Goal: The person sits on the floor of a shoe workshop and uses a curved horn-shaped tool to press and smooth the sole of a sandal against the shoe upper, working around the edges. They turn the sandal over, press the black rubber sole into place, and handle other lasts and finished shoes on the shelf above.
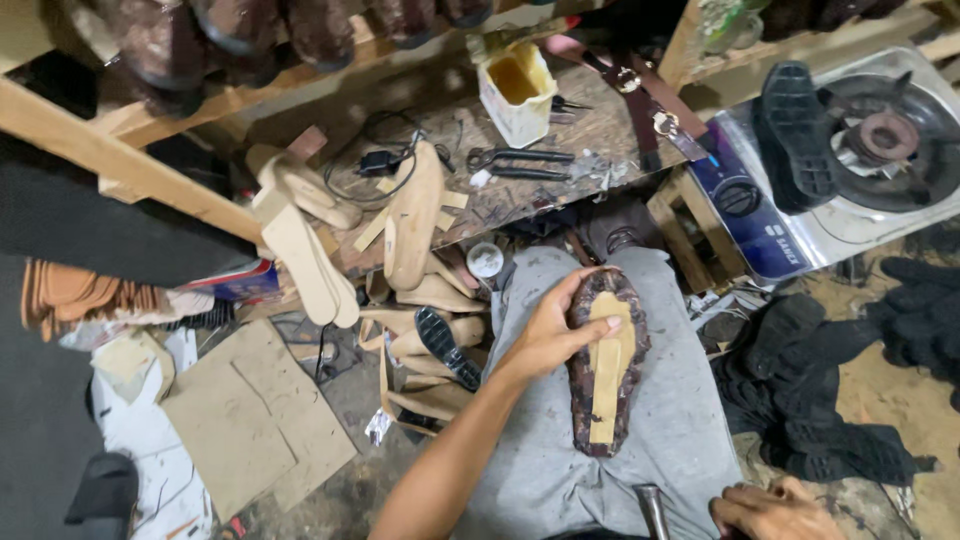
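A dark mottled shoe upper [607, 362] with a pale tan insole showing lies sole-up on the grey-clad lap, the left hand [551, 330] stretched forward and pressing its edge, while the right hand [772, 512] grips a hammer handle [652, 510].

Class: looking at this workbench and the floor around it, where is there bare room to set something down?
Bare spots: the flat cardboard sheets on the floor, and the grey lap right of the shoe. Crowded: the bench with pliers, and the shoe lasts.
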{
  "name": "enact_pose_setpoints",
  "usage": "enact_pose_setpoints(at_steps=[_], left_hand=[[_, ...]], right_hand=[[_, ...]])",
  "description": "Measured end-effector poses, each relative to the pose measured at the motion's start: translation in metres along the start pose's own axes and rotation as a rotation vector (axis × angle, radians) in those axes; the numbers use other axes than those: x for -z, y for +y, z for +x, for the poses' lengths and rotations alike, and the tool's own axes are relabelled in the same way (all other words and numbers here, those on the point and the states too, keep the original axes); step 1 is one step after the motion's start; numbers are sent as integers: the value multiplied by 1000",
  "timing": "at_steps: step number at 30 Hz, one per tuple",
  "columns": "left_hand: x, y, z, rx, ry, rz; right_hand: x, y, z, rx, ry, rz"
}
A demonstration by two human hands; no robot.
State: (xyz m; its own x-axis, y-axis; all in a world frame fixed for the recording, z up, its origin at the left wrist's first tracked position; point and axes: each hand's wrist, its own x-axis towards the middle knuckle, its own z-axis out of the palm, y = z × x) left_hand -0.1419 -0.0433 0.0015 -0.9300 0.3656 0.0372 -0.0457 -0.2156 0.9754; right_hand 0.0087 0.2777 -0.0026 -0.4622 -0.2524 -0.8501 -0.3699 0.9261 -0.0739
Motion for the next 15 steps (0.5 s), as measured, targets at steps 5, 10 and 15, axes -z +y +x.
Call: enact_pose_setpoints(at_steps=[5,10,15], left_hand=[[-8,-9,5,-6,-11,-12],[-13,-16,4,-2,-42,-112],[-8,-17,-1,-22,8,-8]], right_hand=[[23,0,-30,-17,380,430],[50,-52,-59,38,1404,1234],[110,-89,-24,278,1429,1312]])
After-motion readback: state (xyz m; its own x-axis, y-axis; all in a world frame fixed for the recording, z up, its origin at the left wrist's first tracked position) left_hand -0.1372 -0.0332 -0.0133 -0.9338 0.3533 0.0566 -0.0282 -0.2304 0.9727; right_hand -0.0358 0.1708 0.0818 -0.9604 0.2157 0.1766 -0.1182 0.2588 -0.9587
